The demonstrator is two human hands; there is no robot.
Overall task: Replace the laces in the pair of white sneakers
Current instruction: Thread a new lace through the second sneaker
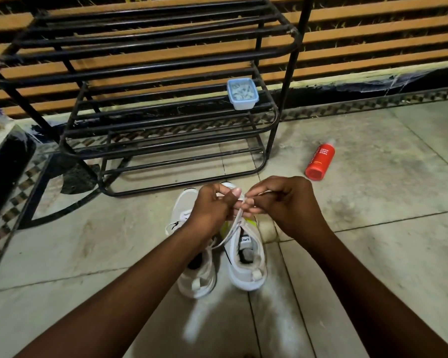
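Sneakers (pixel 246 262) sit side by side on the tiled floor (pixel 373 254) before a black rack (pixel 145 125); left hand (pixel 212 210) and right hand (pixel 285 202) both pinch a white lace (pixel 234 226) above them.

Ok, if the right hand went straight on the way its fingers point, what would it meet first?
Probably the left hand: the right hand points its fingers across at it, with only the white lace both pinch between them. Depth is unclear, but they look almost touching.

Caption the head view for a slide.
Left hand and right hand pinch a white lace above a pair of white sneakers on the floor; red bottle lies nearby.
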